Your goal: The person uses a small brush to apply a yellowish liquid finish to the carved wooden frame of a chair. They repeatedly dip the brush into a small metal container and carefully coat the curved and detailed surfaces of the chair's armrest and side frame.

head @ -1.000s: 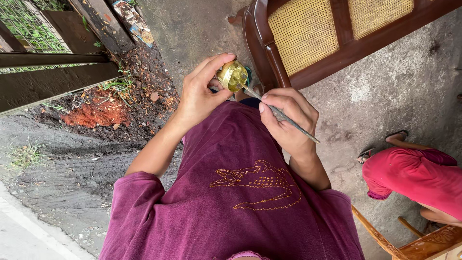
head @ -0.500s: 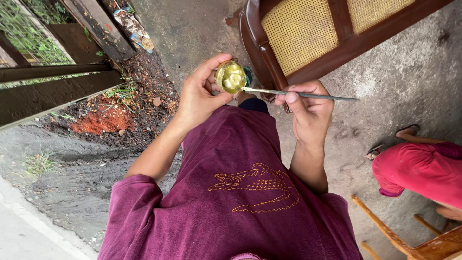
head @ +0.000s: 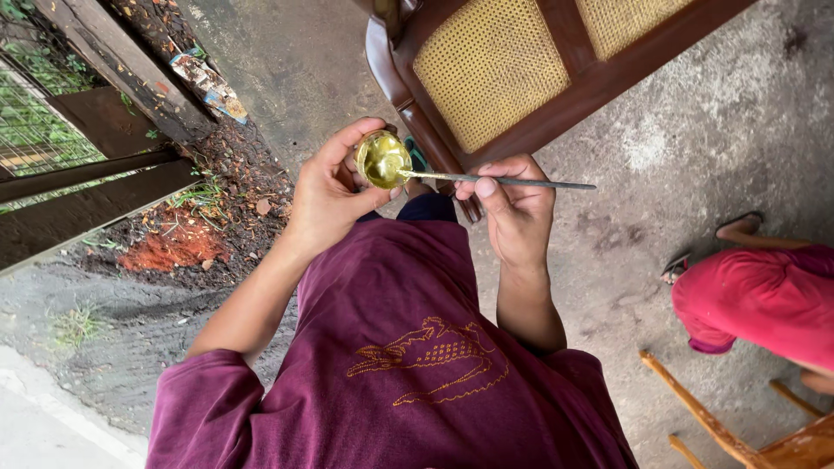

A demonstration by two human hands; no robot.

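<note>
gold paint cup [head: 383, 160] pinched in left hand [head: 326, 195], right hand [head: 517, 208] fingers gripping thin brush [head: 495, 181], tip loading in cup; next needs a steady lift-out.

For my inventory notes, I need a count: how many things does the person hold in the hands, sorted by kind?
Small round tin of gold paint, in the left hand: 1
Thin brush with a long dark handle, in the right hand: 1
Total: 2
</note>
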